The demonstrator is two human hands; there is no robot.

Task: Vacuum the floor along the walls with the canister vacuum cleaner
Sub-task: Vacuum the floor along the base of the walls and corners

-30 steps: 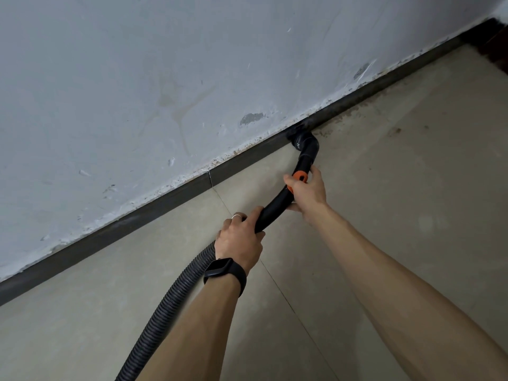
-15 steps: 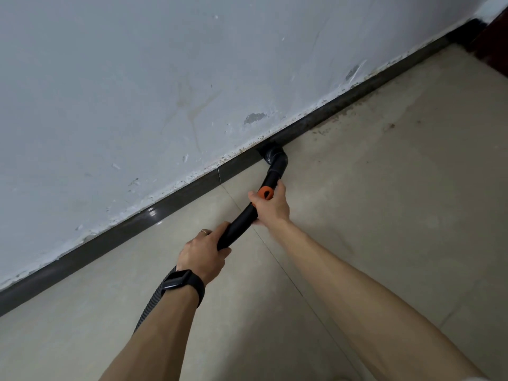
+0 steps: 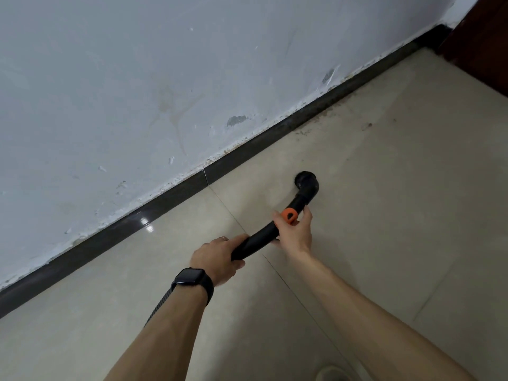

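A black curved vacuum hose handle (image 3: pixel 261 237) with an orange slider (image 3: pixel 289 215) ends in a round black nozzle (image 3: pixel 305 180), which sits over the beige tiled floor (image 3: pixel 398 215), a short way off the dark baseboard (image 3: pixel 170 199). My left hand (image 3: pixel 218 257), with a ring and a black watch on the wrist, grips the handle's rear end. My right hand (image 3: pixel 295 233) grips it further forward, by the orange slider. The ribbed hose (image 3: pixel 158 307) runs back under my left forearm. The canister is out of view.
A scuffed white wall (image 3: pixel 165 78) rises above the baseboard. Dirt specks lie on the floor near the baseboard at upper right (image 3: pixel 324 119). A dark brown door or frame (image 3: pixel 483 37) stands in the top right corner. A pale shoe tip (image 3: pixel 332 373) shows at the bottom edge.
The nozzle was against the baseboard; it has now come away from the wall onto the open tile. Both hands kept their grip on the handle.
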